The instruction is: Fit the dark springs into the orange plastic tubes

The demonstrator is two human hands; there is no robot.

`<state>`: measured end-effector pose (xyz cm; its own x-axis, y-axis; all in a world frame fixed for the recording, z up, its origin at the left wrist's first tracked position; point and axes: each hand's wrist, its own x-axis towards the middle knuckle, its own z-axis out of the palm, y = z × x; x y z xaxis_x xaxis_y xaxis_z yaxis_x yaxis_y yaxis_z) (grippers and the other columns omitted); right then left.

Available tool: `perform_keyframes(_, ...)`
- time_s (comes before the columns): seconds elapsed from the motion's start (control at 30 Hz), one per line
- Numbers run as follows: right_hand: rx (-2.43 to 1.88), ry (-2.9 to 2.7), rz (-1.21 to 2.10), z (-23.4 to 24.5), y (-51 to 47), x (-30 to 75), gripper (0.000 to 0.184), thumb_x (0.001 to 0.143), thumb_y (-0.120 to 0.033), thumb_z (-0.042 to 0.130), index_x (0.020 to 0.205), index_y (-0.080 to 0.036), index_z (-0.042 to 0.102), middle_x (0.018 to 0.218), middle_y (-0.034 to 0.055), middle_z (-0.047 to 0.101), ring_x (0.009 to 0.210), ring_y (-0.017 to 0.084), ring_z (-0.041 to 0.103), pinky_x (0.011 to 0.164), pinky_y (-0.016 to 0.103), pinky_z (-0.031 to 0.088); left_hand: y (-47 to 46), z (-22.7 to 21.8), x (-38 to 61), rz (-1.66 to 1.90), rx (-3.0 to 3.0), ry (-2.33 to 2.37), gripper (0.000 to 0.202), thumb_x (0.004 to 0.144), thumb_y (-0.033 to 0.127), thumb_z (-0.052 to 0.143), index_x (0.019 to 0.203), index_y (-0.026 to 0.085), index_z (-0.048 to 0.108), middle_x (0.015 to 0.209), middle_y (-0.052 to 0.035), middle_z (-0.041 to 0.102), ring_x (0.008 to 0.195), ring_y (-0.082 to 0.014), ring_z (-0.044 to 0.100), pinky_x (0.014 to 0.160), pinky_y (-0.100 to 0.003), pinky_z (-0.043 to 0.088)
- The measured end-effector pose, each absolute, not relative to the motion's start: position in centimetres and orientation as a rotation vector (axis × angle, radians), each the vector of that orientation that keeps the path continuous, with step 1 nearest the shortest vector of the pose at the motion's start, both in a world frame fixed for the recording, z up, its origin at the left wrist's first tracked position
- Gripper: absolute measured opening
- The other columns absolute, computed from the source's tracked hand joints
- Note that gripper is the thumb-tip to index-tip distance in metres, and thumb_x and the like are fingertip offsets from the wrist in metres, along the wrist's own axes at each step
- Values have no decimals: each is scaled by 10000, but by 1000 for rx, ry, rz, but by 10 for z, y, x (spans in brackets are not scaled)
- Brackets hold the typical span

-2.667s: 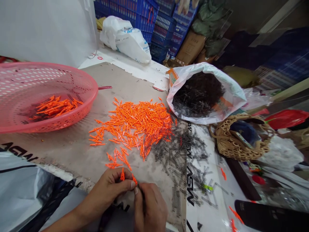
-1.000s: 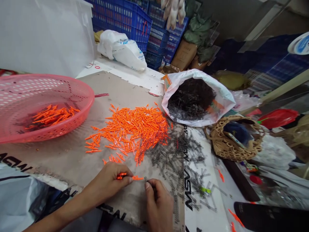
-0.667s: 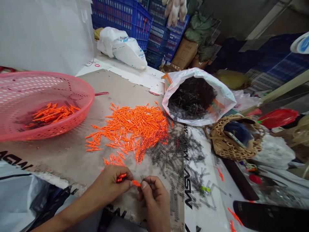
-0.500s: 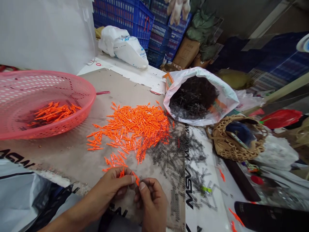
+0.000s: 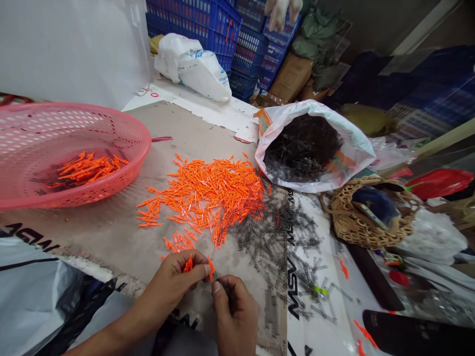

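My left hand point(image 5: 174, 287) pinches a small orange plastic piece point(image 5: 211, 267) at its fingertips, with further orange pieces point(image 5: 187, 264) tucked in its fingers. My right hand point(image 5: 233, 314) meets it, thumb and finger closed on a small dark metal spring point(image 5: 214, 277) at the piece's end. Both hands hover low over the near edge of the cardboard sheet point(image 5: 111, 232). Just beyond them lies a heap of orange pieces point(image 5: 211, 193), and to its right a scatter of dark springs point(image 5: 274, 237).
A pink basket point(image 5: 122, 128) at left holds several orange pieces. A white bag of springs point(image 5: 308, 148) stands behind the scatter. A woven basket point(image 5: 371, 212) sits at right. Blue crates point(image 5: 222, 24) and a white sack point(image 5: 193, 64) are at the back. A dark flat object point(image 5: 415, 331) lies bottom right.
My right hand came back from the spring scatter with a spring and closed in on the left hand's orange piece. The view shifted slightly.
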<state>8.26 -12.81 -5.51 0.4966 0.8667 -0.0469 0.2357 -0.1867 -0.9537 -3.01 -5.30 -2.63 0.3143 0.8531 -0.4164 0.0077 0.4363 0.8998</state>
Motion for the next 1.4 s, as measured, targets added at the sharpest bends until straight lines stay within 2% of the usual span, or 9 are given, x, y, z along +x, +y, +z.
perform_keyframes(0.2, -1736, -1060, 515, -57, -131, 80, 175, 865, -354, 568, 786, -221, 648, 681, -31, 654, 619, 126, 587, 607, 210, 418, -54, -24, -31, 710, 1107, 1139, 216, 721, 361, 613, 610, 178, 578, 542, 71, 435, 484, -85, 319, 439, -198, 247)
perform_keyframes(0.4, -1745, -1222, 219, -59, -132, 75, 119, 905, -266, 552, 812, -224, 613, 675, -41, 608, 598, 112, 567, 600, 209, 388, -54, -29, -31, 714, 1211, 1111, 218, 759, 351, 596, 632, 175, 613, 612, 27, 564, 597, -134, 485, 573, -229, 387)
perform_keyframes(0.57, -1758, -1308, 47, -62, -132, 72, 121, 936, -236, 505, 847, -220, 586, 692, -25, 577, 625, 132, 557, 616, 233, 382, -57, -31, -30, 731, 1225, 1098, 214, 760, 328, 602, 604, 182, 590, 626, 15, 592, 626, -148, 510, 604, -239, 407)
perform_keyframes(0.83, -1719, -1182, 352, -63, -132, 74, 122, 905, -291, 551, 926, -239, 659, 760, -23, 665, 683, 127, 620, 648, 217, 413, -59, -29, -30, 719, 1085, 1097, 224, 738, 356, 618, 607, 177, 586, 545, 66, 443, 505, -95, 357, 475, -199, 298)
perform_keyframes(0.93, -1704, -1148, 500, -61, -129, 77, 192, 897, -342, 546, 835, -233, 691, 734, -11, 666, 683, 138, 609, 649, 226, 407, -59, -29, -30, 700, 1037, 1087, 223, 732, 370, 620, 632, 173, 595, 542, 67, 438, 493, -89, 338, 450, -194, 261)
perform_keyframes(1.13, -1555, -758, 1108, -68, -126, 80, 382, 887, -484, 517, 686, -182, 635, 469, -65, 439, 427, 90, 379, 424, 192, 290, -62, -32, -26, 679, 848, 1047, 187, 683, 336, 625, 609, 179, 557, 455, 101, 342, 428, -65, 218, 405, -190, 161)
perform_keyframes(1.23, -1560, -845, 978, -69, -128, 77, 376, 871, -505, 537, 787, -179, 706, 530, -28, 571, 451, 109, 481, 448, 201, 375, -60, -34, -29, 701, 754, 1013, 190, 693, 301, 603, 563, 180, 536, 413, 94, 347, 413, -65, 224, 402, -183, 200)
perform_keyframes(1.3, -1574, -902, 820, -69, -129, 74, 375, 882, -497, 523, 901, -187, 734, 643, 10, 679, 492, 129, 568, 491, 220, 437, -55, -36, -35, 713, 655, 940, 192, 726, 301, 573, 581, 179, 542, 442, 63, 429, 414, -71, 283, 410, -183, 251)
perform_keyframes(1.4, -1577, -954, 711, -69, -128, 70, 378, 909, -481, 482, 923, -201, 734, 674, 11, 710, 483, 132, 603, 506, 229, 461, -42, -36, -48, 716, 526, 865, 209, 777, 340, 561, 649, 176, 566, 562, 23, 541, 422, -76, 355, 389, -187, 252)
